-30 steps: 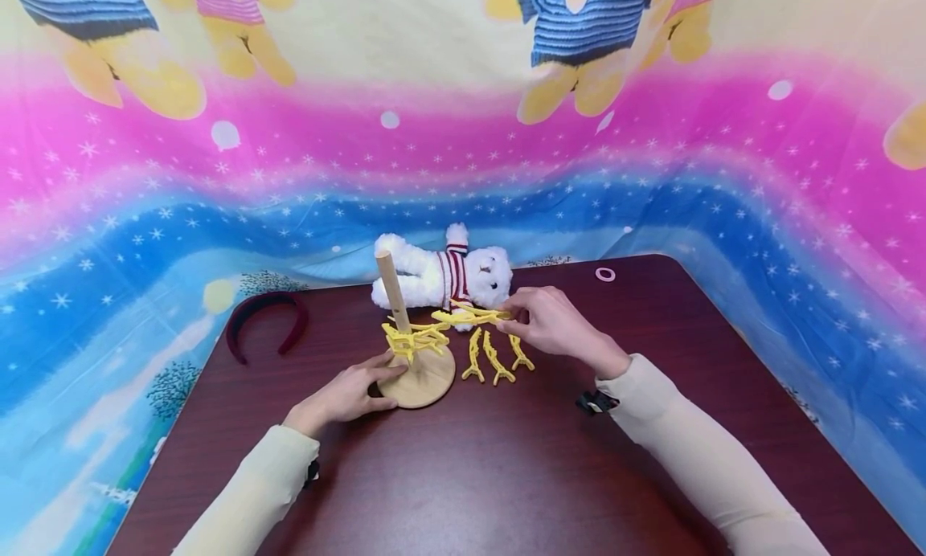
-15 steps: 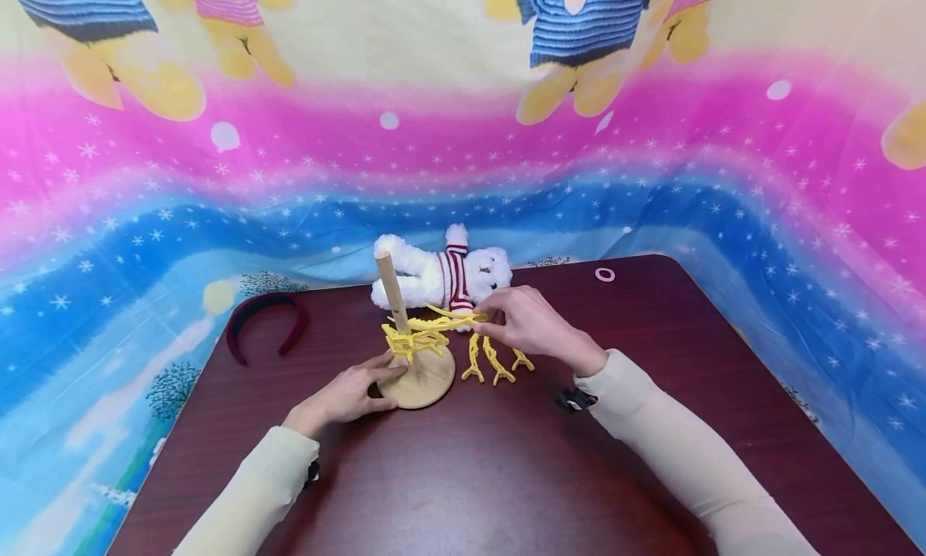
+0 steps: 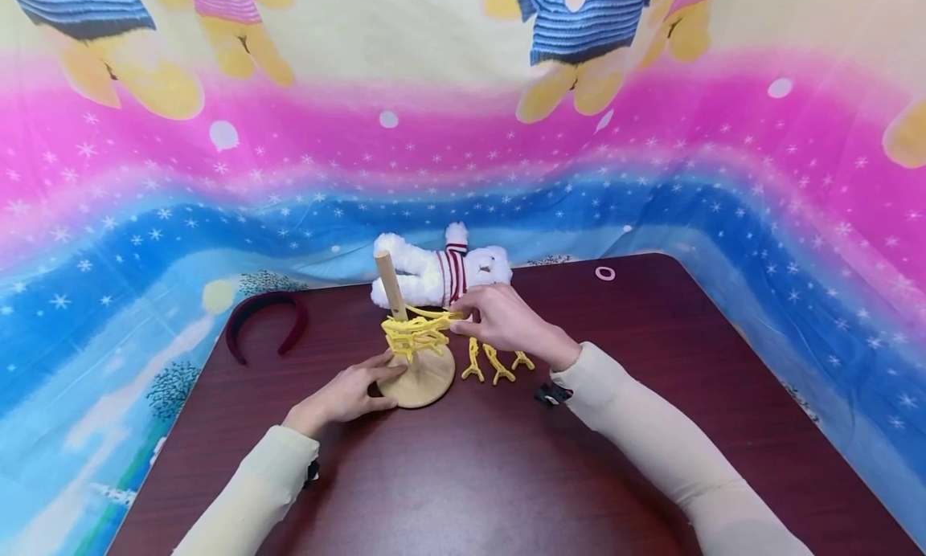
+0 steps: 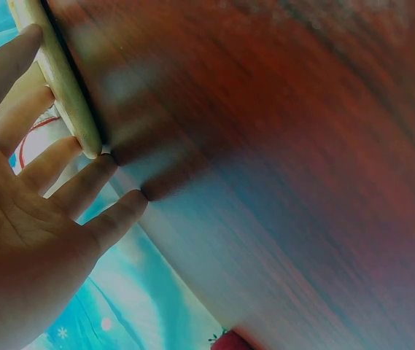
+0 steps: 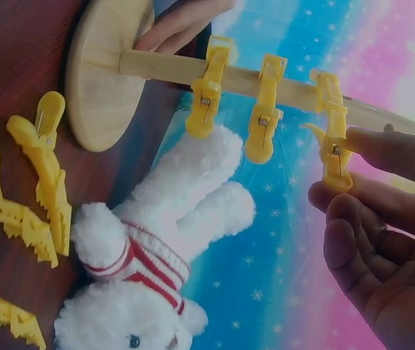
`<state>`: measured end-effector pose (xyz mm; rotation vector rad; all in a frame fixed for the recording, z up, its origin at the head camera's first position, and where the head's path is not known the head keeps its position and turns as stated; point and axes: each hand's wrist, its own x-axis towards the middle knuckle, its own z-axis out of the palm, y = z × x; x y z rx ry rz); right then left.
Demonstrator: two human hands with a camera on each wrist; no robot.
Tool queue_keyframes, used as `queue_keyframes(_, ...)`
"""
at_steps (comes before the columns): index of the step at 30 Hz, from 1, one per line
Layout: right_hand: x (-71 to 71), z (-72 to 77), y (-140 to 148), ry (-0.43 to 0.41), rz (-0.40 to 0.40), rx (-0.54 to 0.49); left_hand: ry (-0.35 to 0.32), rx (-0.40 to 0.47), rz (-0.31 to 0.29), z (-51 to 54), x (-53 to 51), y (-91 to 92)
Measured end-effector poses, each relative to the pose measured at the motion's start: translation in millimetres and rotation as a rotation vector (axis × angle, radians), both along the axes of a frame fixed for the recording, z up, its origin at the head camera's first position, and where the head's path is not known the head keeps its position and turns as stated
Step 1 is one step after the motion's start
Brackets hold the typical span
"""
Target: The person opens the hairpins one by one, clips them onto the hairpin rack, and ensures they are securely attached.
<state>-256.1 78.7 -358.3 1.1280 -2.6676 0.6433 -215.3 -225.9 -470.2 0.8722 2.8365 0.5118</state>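
A slim yellow plastic clip with a small metal spring (image 5: 332,117) sits at the upright round pale wooden post (image 3: 391,287), above 2 matching yellow plastic clips (image 5: 268,95) fastened there; whether its jaws have fully bitten, I cannot tell. The right hand (image 3: 499,319) pinches its spring end between thumb and fingers. The left hand (image 3: 350,387) rests with thumb and extended fingers apart at the rim of the flat pale wooden disc base (image 3: 427,391).

The clip looks light and stiff, its smooth plastic perhaps slippery, and the thin hinge is probably its weakest point. The rounded levers behind the spring are the best hold; squeezing there should part the toothed jaws. Likewise for the 3 loose yellow clips (image 3: 499,365) on the dark red-brown table (image 3: 463,476). The base seems light enough to shift, so steady its rim.
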Motion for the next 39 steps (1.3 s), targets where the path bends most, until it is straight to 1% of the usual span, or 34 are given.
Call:
queue_keyframes(4,-0.6,0.7,-8,-0.014,0.010,0.000,-0.003,-0.002,-0.001,0.5,0.1,0.4)
queue_keyframes(7,-1.8,0.3,-14,-0.005,0.016,-0.003,-0.011,-0.002,0.004,1.0,0.2,0.5)
queue_keyframes(12,-3.0,-0.9,-20,-0.014,0.012,-0.008,-0.016,-0.001,0.006,1.5,0.2,0.5)
queue_keyframes(17,-3.2,-1.7,-23,-0.032,0.000,-0.015,-0.015,0.000,0.004,2.2,-0.1,0.4)
queue_keyframes(25,-3.6,-3.1,-28,-0.006,-0.006,0.008,-0.030,-0.004,0.008,1.3,-0.5,0.3)
queue_keyframes(33,-5.0,-2.8,-29,-0.027,-0.023,-0.001,-0.030,-0.004,0.007,1.4,-0.9,0.2)
queue_keyframes(39,-7.4,-4.3,-29,-0.025,-0.031,-0.003,-0.031,-0.007,0.006,2.2,-1.0,0.9)
